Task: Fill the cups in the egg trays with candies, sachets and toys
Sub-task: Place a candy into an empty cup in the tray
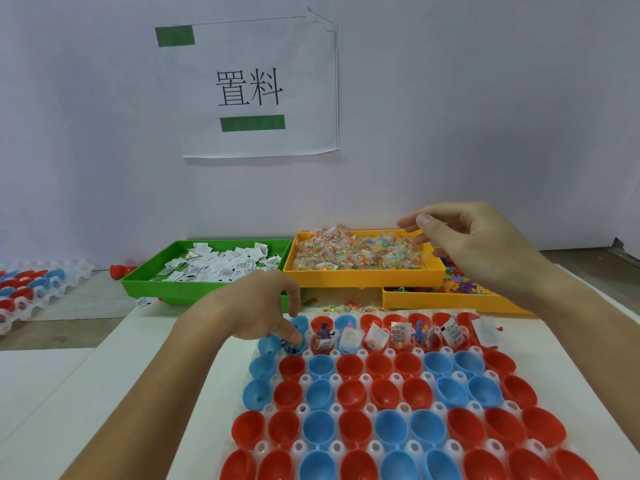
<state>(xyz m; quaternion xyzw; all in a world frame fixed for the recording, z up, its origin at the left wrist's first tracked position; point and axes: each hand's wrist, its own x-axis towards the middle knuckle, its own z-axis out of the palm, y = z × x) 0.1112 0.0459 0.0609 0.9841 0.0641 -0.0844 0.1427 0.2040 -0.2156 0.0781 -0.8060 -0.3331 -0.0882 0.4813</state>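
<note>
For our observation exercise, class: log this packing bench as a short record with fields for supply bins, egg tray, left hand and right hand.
supply bins: green bin of white sachets; yellow bin of candy packets; lower yellow bin of toys
egg tray: clear egg tray of red and blue cups, only far rows filled
left hand: left hand, fingers in a blue cup at far left
right hand: right hand above the candy bin, fingers loosely curled, holding nothing visible

A paper sign (258, 88) taped on the wall (485, 98) — green tape strips.
</note>
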